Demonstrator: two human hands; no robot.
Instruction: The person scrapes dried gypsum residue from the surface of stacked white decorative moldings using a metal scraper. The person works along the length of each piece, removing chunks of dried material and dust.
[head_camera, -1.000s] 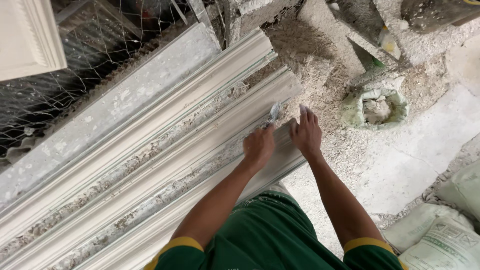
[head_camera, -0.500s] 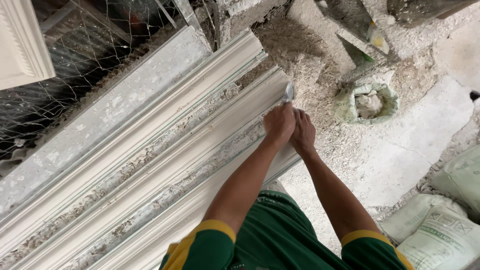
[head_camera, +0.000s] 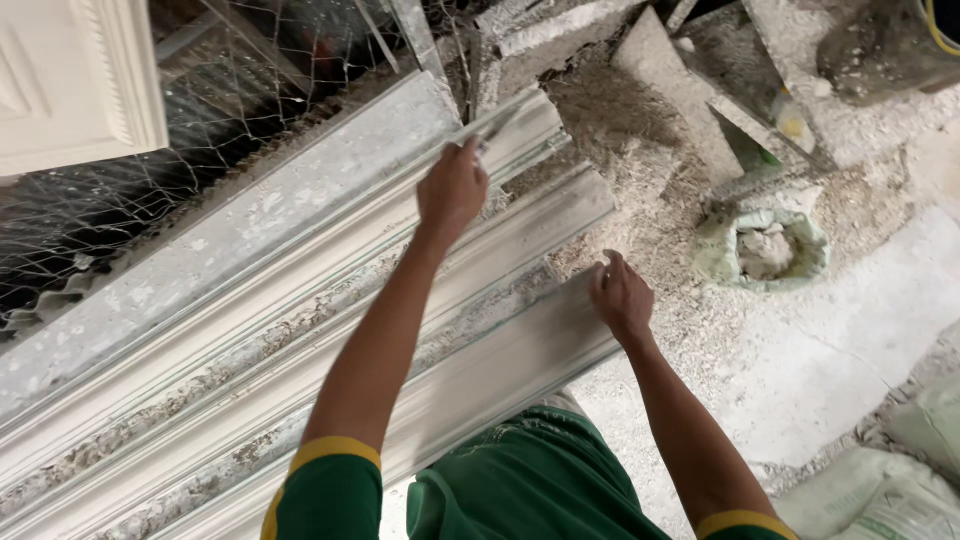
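Since half a second ago, when both hands sat together at the near moulding's end, my left hand (head_camera: 452, 190) has gone up and away to the far edge, and the right hand (head_camera: 622, 297) has stayed low.

Largest first: the long white mouldings (head_camera: 300, 300) run side by side under both hands, crusted with plaster crumbs. Beyond my left fingers lies wire mesh (head_camera: 150, 200); past my right fingers, a rubble floor (head_camera: 850, 340) with a bag of lumps (head_camera: 765, 250).

My left fingers are curled shut around a thin metal blade (head_camera: 495, 125), its tip on the far moulding's end. My right fingers are spread flat, pressing the near moulding's end.

To do this well, I judge I should keep the blade low along the edge, draw it in one even pass, and hold the near piece steady with the flat hand.

What the blade's handle looks like I can't tell; my fist hides it. Both mouldings run out of view behind my left arm.
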